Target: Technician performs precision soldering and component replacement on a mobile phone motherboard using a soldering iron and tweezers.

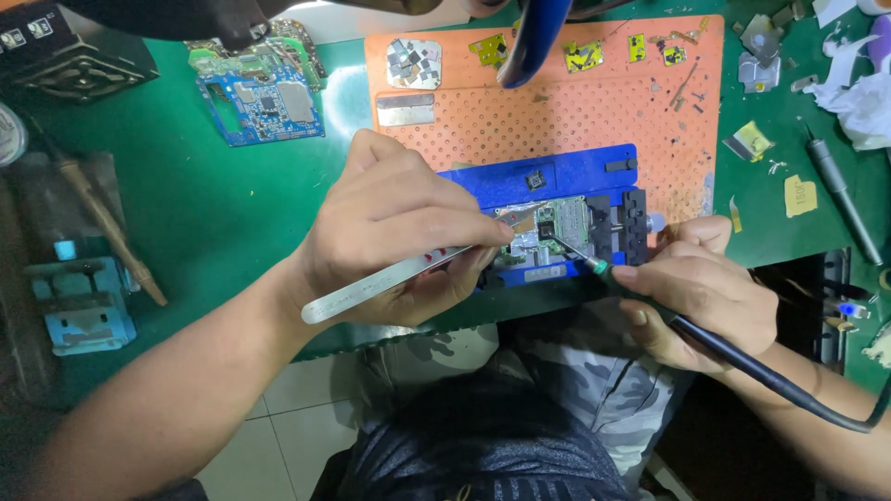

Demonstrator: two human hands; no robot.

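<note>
Dead centre of the head view, my two hands meet over a small green circuit board [555,230] clamped in a blue holder [548,186] that sits on the lower edge of an orange perforated mat [520,121]. Left hand [394,232] comes in from 9 o'clock, grip closed around flat steel tweezers [390,278], tips resting at the board's left edge. Right hand [701,292] comes in from 4 o'clock, grip clamped on a black soldering iron [733,357], pen-style, its fine tip touching the board near a dark square chip [546,228].

Step in hand, as I judge it: rework at that chip, iron heating while tweezers steady or wait to lift. Next move likely calls for tiny, steady tip control and a light tweezer pinch; parts look minute, slip risk is high.

Materials: tweezers are brushed metal, stiff, long. Iron handle is matte, with a rubbery black cable trailing to 4 o'clock. Mat looks like soft silicone, dotted with holes, with small metal shields and yellow-green scraps in its trays at 12 o'clock. A blue circuit board [264,107] lies at 10 o'clock on the green tabletop [232,204], flat and rigid. A wooden-handled tool [107,227] lies at 9 o'clock. Crumpled white tissue [858,93] sits at 2 o'clock.
</note>
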